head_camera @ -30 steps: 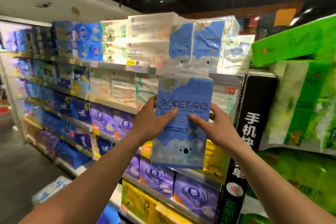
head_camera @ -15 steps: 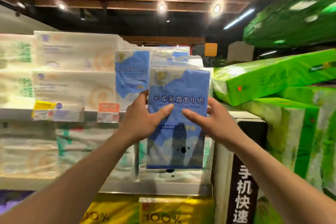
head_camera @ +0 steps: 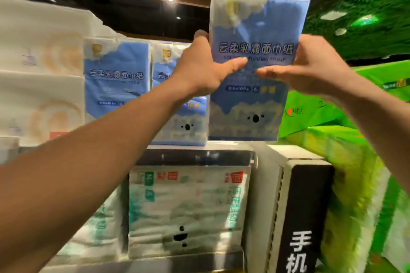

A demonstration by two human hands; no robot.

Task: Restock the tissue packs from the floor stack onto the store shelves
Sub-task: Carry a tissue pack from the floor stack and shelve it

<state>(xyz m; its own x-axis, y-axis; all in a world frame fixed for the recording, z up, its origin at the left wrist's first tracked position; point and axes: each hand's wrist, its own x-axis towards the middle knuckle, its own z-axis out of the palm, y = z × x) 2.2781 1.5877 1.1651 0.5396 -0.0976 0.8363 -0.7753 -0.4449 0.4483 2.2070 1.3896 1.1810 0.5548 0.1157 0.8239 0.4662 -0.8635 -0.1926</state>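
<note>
1. Both hands hold one blue pack (head_camera: 257,68) upright at the top shelf (head_camera: 199,147), its bottom edge level with the shelf's right end.
2. The left hand (head_camera: 199,68) clamps the pack's left side, thumb across the front and fingers behind; the right hand (head_camera: 310,66) clamps the right side the same way.
3. Two matching packs (head_camera: 117,77) already stand on the shelf to the left, the nearer one just beside the held pack.
4. Step in hand, as I judge it: placing this pack in the free spot at the shelf's right end.
5. The next move likely calls for pushing it far back onto the shelf, square beside its neighbour, clear of the green packs (head_camera: 332,117) on the right, then letting go.
</note>
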